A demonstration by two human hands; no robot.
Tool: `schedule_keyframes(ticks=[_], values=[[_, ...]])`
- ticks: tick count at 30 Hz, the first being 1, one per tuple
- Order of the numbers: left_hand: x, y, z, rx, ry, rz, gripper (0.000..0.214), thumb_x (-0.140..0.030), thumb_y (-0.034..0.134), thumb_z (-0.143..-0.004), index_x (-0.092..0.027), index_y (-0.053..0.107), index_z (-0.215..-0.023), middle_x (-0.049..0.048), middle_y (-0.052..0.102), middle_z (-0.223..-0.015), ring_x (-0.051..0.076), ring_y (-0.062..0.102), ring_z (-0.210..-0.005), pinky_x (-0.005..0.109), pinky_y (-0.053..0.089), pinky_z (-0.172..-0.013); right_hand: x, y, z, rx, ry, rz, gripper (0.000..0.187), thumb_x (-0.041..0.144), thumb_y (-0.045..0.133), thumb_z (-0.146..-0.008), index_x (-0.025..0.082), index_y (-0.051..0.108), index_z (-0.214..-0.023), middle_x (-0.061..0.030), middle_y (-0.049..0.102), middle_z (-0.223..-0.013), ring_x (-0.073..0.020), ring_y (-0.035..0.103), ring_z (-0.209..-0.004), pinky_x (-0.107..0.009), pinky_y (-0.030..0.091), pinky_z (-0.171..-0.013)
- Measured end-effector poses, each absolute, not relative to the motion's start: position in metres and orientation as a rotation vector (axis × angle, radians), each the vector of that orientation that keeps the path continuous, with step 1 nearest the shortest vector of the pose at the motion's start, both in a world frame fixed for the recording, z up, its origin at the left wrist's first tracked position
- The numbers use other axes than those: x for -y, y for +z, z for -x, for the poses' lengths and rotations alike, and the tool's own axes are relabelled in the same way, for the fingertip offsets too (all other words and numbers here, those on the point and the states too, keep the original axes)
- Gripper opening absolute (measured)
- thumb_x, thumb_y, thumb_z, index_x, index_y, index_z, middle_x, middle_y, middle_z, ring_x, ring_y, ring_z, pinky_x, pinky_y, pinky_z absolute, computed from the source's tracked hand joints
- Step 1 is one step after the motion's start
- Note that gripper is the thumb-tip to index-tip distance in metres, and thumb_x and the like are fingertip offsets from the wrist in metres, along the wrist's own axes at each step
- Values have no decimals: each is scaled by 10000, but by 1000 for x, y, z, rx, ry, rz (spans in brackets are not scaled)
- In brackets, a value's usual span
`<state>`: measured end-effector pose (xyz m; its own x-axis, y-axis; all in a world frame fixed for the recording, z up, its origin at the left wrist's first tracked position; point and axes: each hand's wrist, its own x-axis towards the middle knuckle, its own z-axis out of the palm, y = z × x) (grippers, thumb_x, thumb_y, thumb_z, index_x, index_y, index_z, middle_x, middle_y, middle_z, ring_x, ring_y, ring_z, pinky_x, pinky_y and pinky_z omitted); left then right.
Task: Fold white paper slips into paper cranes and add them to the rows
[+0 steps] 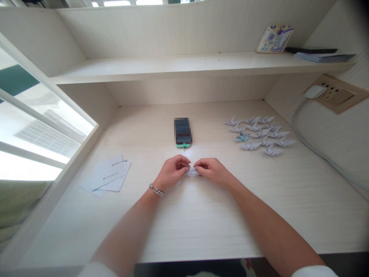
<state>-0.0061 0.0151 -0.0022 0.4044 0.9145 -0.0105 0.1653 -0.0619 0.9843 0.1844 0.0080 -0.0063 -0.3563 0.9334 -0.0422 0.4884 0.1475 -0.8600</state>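
Observation:
Both hands meet at the middle of the pale wooden desk. My left hand, with a chain bracelet at the wrist, pinches one end of a small folded piece of pale paper. My right hand pinches the other end, fingers curled tight. The paper lies low, at or just above the desk surface, and is mostly hidden by my fingers.
A phone lies just beyond my hands. Several folded paper cranes are grouped at the right. Flat paper sheets lie at the left. A shelf above holds a booklet. A wall socket feeds a cable along the right.

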Motion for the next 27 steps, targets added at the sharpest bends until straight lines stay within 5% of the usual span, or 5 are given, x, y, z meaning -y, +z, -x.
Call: schedule_keyframes(ticks=[14, 22, 27], values=[[-13, -1, 7, -1027, 827, -1594, 177, -178, 549, -738, -158, 561, -914, 58, 647, -813, 160, 625, -787, 306, 503, -733, -9, -2, -186, 1771, 1133, 1330, 200, 318, 524, -771, 176, 640, -851, -29, 661, -801, -150, 582, -717, -247, 431, -638], [-17, -2, 6, -1010, 907, -1502, 214, -105, 501, -734, -151, 549, -938, 75, 652, -871, 178, 627, -885, 284, 500, -731, -8, -6, -181, 1771, 1139, 1357, 200, 340, 516, -783, 172, 623, -769, -9, 609, -688, -130, 526, -624, -235, 391, -557], [-20, -4, 4, -1035, 1027, -1279, 322, -221, 575, -753, -146, 496, -1057, 78, 652, -891, 153, 632, -784, 317, 517, -728, -13, -16, -178, 1494, 1215, 1320, 220, 378, 517, -781, 167, 579, -793, -22, 599, -688, -142, 549, -621, -249, 440, -574]])
